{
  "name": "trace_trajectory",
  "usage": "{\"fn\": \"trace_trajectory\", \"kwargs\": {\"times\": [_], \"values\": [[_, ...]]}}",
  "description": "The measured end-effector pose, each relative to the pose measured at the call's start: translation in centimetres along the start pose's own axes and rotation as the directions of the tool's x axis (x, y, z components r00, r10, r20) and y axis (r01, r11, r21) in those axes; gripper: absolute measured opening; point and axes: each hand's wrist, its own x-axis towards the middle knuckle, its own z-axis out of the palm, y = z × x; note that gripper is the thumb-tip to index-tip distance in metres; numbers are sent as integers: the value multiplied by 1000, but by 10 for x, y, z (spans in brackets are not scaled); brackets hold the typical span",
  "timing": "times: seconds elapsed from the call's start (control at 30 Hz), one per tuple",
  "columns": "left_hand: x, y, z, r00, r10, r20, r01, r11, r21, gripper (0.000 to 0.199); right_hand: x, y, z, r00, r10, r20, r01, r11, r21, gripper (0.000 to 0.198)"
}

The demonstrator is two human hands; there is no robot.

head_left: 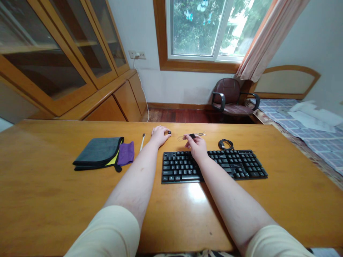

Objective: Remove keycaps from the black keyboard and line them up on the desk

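Black-handled wire tool sits in the pinch of the right hand's fingers, held by its dark middle part just beyond the far edge of the keyboard. Thin wire loops stick out past the fingertips to the left, and slim metal prongs stick out to the right. The right wrist crosses over the keyboard and hides some of its keys.

The left hand rests on the table to the left of the tool, its thumb and fingers curved close together around a small black piece. That piece touches the fingertips, near the wire loops but apart from them; whether it is firmly gripped or only touched, I cannot tell.

As for writing, the keys carry pale legends too small to read. A pale mark on the keyboard's right half may be a logo, but it cannot be made out. No letters are legible on the tool.

A coiled black cable lies just behind the keyboard. Left of the left arm are a toothbrush, a purple cloth and, touching that cloth, a folded gray towel with black edging and some yellow showing.
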Motion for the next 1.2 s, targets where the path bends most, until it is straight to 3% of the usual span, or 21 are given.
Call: {"fn": "trace_trajectory", "kwargs": {"times": [0.37, 0.5, 0.63, 0.8, 0.9, 1.03, 1.2], "values": [[0, -2, 1, 1000, -4, 1, 4, 1000, -30, 29, 0, 0, -1, 1000, 4, 1, -4, 1000, -27, 41], [-7, 7, -17, 992, -11, -126, -2, 995, -97, 31, 1, 7, 0, 1000, 10, 16, -10, 1000, -10, 41], [-32, 37, -41, 966, -37, -256, -7, 985, -172, 30, 3, 15, 0, 994, 11, 113, -7, 999, -42, 41], [-86, 76, -40, 997, 49, -51, -58, 976, -208, 31, 4, 17, 0, 947, -80, 311, 168, 949, -267, 35], [-108, 82, -31, 1000, 12, 19, -9, 990, -139, 38, 4, 16, 0, 910, -115, 397, 258, 909, -328, 34], [-112, 80, -25, 995, -5, 95, 16, 994, -107, 47, 4, 15, 0, 895, -84, 437, 242, 916, -319, 31], [-107, 80, -20, 995, -7, 102, 16, 996, -83, 53, 3, 12, 0, 857, -40, 513, 234, 918, -319, 28]]}}
